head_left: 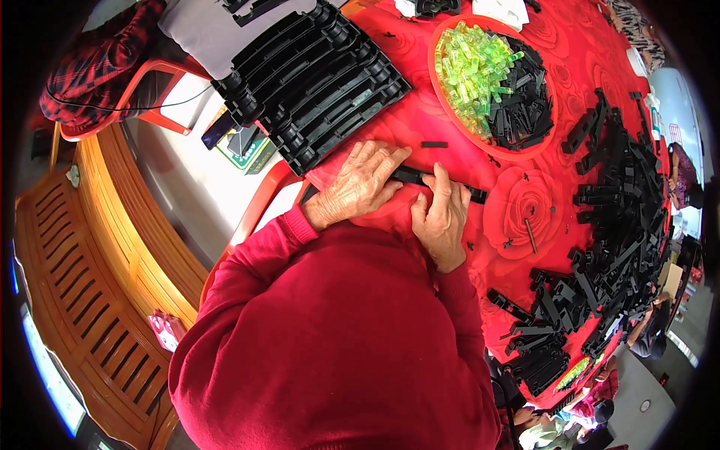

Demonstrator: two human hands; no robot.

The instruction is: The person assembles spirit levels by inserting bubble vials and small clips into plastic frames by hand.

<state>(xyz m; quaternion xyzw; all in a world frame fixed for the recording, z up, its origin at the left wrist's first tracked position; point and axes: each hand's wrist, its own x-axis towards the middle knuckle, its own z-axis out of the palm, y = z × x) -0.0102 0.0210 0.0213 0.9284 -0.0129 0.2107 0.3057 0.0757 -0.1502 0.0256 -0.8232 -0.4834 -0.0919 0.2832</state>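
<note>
A long, narrow black plastic part [409,175] lies at the table's near edge, slanting from upper left to lower right. My left hand [360,184] closes over its left end, with the fingers bent and the thumb hidden below. My right hand [444,217] holds it farther right, the index finger resting along it and the thumb on the near side. Past the right fingertips its right end [476,195] sticks out. Just beyond the hands a small flat black strip [433,145] sits on the red cloth.
Long black moulded parts [322,90] are stacked at upper left. An orange-red basin [480,148] holds yellow-green clear pieces [472,71] and small black pieces [521,105]. Many black parts [615,202] are heaped along the right. A thin brown stick [531,235] lies nearer. A wooden bench [90,285] stands left.
</note>
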